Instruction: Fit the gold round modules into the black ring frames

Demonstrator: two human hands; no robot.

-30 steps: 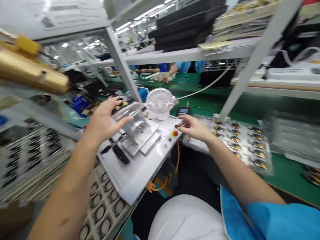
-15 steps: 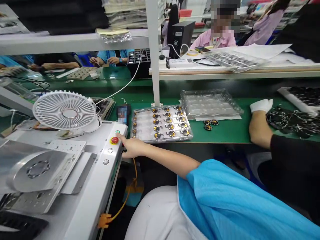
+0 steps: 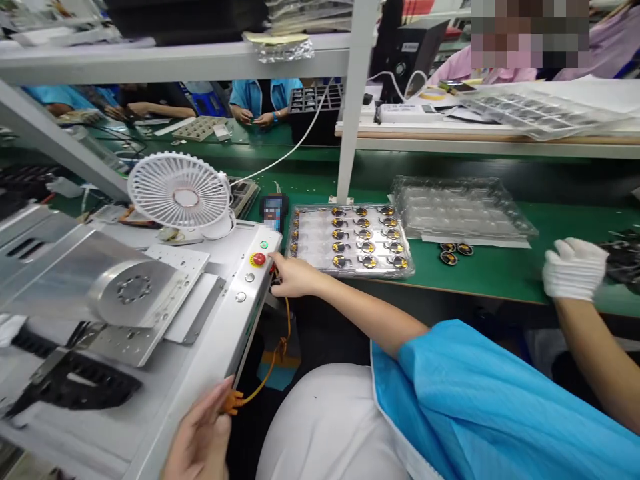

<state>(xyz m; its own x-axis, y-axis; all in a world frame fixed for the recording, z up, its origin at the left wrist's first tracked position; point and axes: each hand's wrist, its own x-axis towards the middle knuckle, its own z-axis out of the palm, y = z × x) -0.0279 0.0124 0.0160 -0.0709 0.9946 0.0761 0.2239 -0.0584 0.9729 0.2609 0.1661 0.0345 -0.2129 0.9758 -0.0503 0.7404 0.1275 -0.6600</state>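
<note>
My right hand (image 3: 296, 275) is at the right edge of a white machine's control panel (image 3: 254, 280). Its index finger reaches out beside the red button (image 3: 258, 260), thumb apart, with nothing visible in the grasp. Above that is a green-lit button (image 3: 264, 245); two silver buttons sit lower. My left hand (image 3: 200, 433) is at the machine's front edge, fingers extended and thumb apart, holding nothing I can see. Close to its fingertips is an orange cable plug (image 3: 233, 402). Right of the panel, a clear tray (image 3: 315, 240) holds several round black-and-yellow parts with short leads.
A white fan (image 3: 185, 197) and a metal fixture (image 3: 130, 287) stand on the machine. Empty clear trays (image 3: 455, 207) and three loose round parts (image 3: 449, 258) lie on the green bench. At right is a co-worker's gloved hand (image 3: 575, 269). A shelf post (image 3: 353, 100) rises behind the tray.
My right index finger has drawn back from the green button to beside the red one. My left hand has come into view at the bottom. The view has swung left; the co-worker's gloved hand shifted.
</note>
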